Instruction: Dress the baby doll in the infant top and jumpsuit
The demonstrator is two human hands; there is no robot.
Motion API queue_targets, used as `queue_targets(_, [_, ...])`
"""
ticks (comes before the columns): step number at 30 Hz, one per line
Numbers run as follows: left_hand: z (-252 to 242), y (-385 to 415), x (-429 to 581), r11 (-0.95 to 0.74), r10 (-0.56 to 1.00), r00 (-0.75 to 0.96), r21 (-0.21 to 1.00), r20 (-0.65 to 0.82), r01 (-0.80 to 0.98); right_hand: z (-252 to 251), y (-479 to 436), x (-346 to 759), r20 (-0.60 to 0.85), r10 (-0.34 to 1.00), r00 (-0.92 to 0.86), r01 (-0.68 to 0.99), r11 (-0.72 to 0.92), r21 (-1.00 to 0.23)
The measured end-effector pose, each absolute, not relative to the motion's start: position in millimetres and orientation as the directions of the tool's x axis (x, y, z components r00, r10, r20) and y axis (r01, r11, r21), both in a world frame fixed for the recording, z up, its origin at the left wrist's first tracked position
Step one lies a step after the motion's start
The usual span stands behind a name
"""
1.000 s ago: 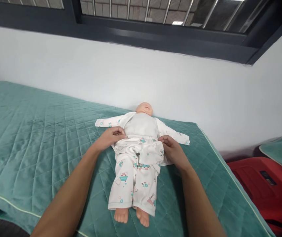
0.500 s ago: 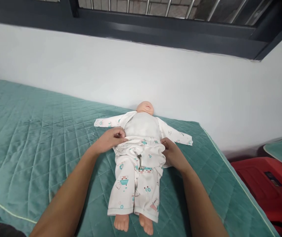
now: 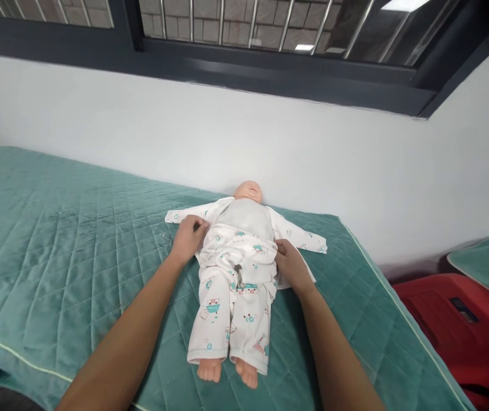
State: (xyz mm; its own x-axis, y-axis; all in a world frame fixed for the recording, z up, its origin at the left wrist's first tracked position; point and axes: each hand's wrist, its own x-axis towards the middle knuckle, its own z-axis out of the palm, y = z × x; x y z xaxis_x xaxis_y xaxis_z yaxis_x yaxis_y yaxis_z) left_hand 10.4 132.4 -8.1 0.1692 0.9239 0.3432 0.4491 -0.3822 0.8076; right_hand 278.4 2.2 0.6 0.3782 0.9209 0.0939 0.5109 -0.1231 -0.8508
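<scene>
Nearest, the doll's bare feet [image 3: 226,371] stick out of the trousers [image 3: 227,297], white with small teal and red prints, on the green quilted bed cover [image 3: 56,240]. The doll [image 3: 247,220] lies on its back, head toward the wall. The left hand [image 3: 189,237] sits at one side of its waist, fingers [image 3: 197,227] curled in tight and pinching the top edge of the trousers. The right hand [image 3: 289,264] is at the other side, fingers [image 3: 279,246] bent and closed on the same edge, thumb hidden. Beyond them a patch of grey torso shows between the open flaps of a white shirt [image 3: 304,237], sleeves spread flat. To the right, off the bed, stands something red [image 3: 450,319]; above the wall runs a dark window frame [image 3: 270,63].

Against half a second ago, both hands are farther up the body, the waistband is higher, and less grey torso shows
</scene>
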Motion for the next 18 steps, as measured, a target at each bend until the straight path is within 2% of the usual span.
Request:
queue_targets(3, [-14, 135, 3, -0.278, 0.95, 0.076, 0.706, 0.304, 0.652, -3, 0, 279, 0.109, 0.925, 0.364, 0.484, -0.088, -0.871])
queue_targets(7, [-16, 133, 1, -0.25, 0.962, 0.146, 0.537, 0.229, 0.805, -5, 0, 278, 0.1, 0.91, 0.403, 0.484, -0.119, -0.867])
queue_targets(10, [-14, 129, 1, -0.241, 0.967, 0.117, 0.661, 0.227, 0.711, -5, 0, 278, 0.106, 0.907, 0.407, 0.488, -0.118, -0.865])
queue_targets(13, [-10, 125, -9, -0.15, 0.975, -0.046, 0.798, 0.218, 0.584, -5, 0, 279, 0.128, 0.909, 0.396, 0.484, -0.089, -0.871])
queue_targets(18, [-7, 109, -39, -0.028, 0.94, -0.277, 0.855, 0.198, 0.518, -5, 0, 280, 0.12, 0.915, 0.385, 0.456, -0.075, -0.887])
